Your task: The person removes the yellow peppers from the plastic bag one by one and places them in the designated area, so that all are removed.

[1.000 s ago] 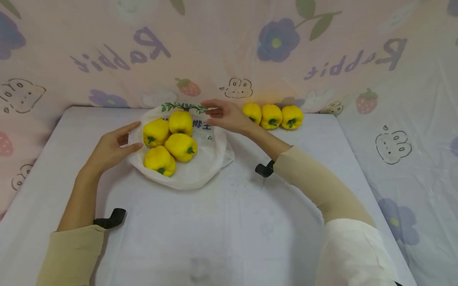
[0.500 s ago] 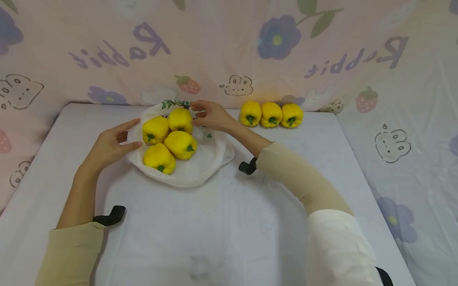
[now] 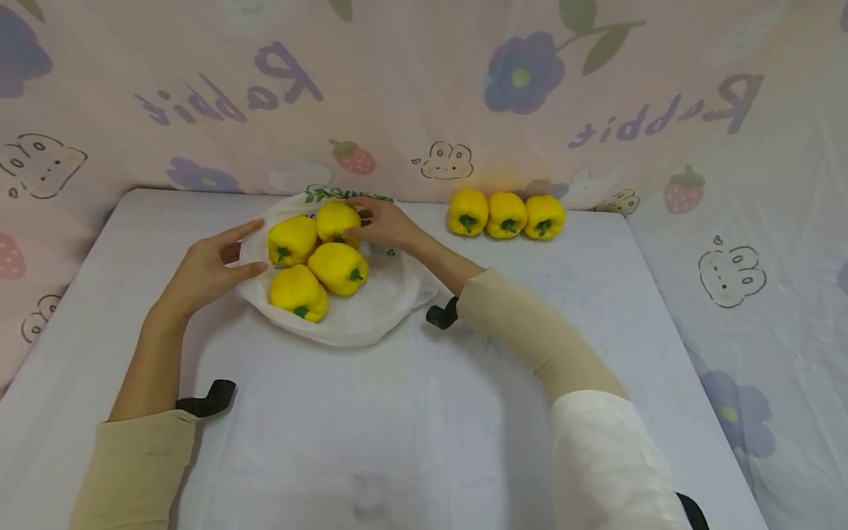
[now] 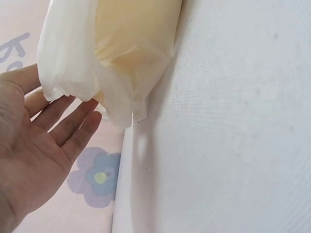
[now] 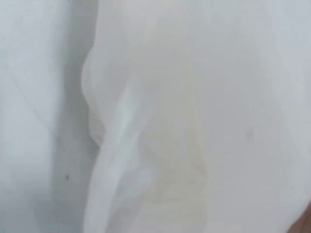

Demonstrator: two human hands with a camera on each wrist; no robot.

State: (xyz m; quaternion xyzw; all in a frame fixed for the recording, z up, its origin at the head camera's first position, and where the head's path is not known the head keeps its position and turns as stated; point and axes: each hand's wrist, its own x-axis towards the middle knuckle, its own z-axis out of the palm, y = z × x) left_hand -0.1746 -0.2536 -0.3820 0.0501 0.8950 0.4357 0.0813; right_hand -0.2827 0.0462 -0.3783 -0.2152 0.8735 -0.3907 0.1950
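Note:
Several yellow bell peppers lie together in the wide mouth of a white plastic bag [image 3: 358, 324], their green stems facing the front. At the back of this group, my right hand [image 3: 391, 223] grips the right side of one bell pepper [image 3: 336, 219], with fingers above and thumb below. My left hand [image 3: 205, 274] touches the bag's left side with its fingers spread. In the left wrist view, the fingertips of the left hand [image 4: 48, 126] reach behind the bag's hanging edge [image 4: 73, 63]. The right wrist view holds mostly blurred bag plastic [image 5: 194, 121].
Three more yellow bell peppers [image 3: 507, 215] stand in a row at the table's back edge, right of the bag. A white cloth covers the table [image 3: 358, 427]. Behind it hangs a printed curtain [image 3: 397, 88] with flowers and rabbits.
My right hand has moved left over the bag, from its back right part to the rear bell pepper, and closed on it. The left hand has stayed at the bag's side.

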